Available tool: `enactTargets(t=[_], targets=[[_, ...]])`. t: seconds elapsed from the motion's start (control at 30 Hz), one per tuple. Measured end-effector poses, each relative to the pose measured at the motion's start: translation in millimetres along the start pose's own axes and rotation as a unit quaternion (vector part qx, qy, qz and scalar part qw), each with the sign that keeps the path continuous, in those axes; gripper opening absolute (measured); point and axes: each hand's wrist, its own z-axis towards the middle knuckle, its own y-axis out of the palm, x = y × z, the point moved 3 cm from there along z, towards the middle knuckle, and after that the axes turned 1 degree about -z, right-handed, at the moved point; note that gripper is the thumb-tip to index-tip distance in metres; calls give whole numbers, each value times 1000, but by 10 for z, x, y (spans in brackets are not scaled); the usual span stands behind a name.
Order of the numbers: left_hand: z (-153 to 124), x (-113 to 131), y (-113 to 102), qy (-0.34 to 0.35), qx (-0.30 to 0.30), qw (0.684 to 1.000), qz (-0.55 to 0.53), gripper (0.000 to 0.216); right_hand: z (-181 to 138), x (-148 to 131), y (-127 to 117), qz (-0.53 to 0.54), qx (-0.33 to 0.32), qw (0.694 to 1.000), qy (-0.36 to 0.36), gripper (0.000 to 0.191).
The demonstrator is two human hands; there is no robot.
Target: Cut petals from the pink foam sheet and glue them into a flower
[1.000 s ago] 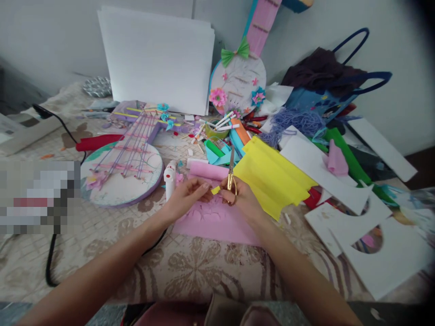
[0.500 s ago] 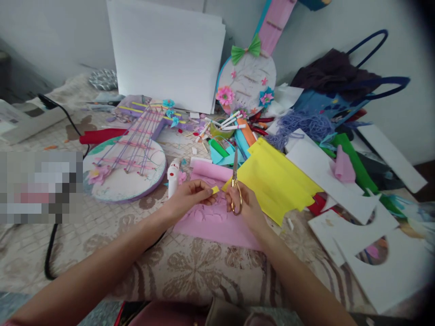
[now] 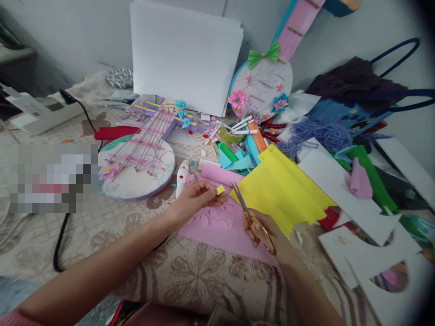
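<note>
Between thumb and fingers, my left hand (image 3: pixel 203 195) pinches a small yellow paper piece (image 3: pixel 220 189). My right hand (image 3: pixel 260 228) grips gold-handled scissors (image 3: pixel 242 197), their blades slightly parted and pointing up and left, apart from the yellow piece. Both hands are above a pink paper sheet (image 3: pixel 224 237) scattered with cut pink scraps. A large yellow sheet (image 3: pixel 288 188) with a stepped edge lies just beyond my right hand. A white glue gun (image 3: pixel 182 176) stands close behind my left hand, its lower part hidden.
A flower-trimmed craft instrument with strings (image 3: pixel 139 170) lies on the left; another craft instrument (image 3: pixel 263 86) leans at the back beside white boards (image 3: pixel 185 59). Purple yarn (image 3: pixel 316 136), white cut-outs (image 3: pixel 367 253) and a blue bag (image 3: pixel 340 115) crowd the right. A black cable (image 3: pixel 61 244) crosses the left side.
My right hand has drawn down and right with the scissors, which have tilted left and parted slightly. My left hand still pinches the yellow piece. The whole view has shifted rightward.
</note>
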Motion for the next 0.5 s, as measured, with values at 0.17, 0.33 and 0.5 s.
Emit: enactTargets(t=[0.17, 0.33, 0.5], targets=[[-6, -7, 23, -4, 1, 1000, -7, 21, -78, -22, 24, -15, -30, 999, 2, 47], [-2, -44, 8, -9, 0, 1000, -10, 22, -46, -32, 56, -27, -47, 999, 0, 48], [1, -92, -24, -6, 12, 1000, -26, 20, -11, 69, 86, -7, -61, 998, 12, 44]])
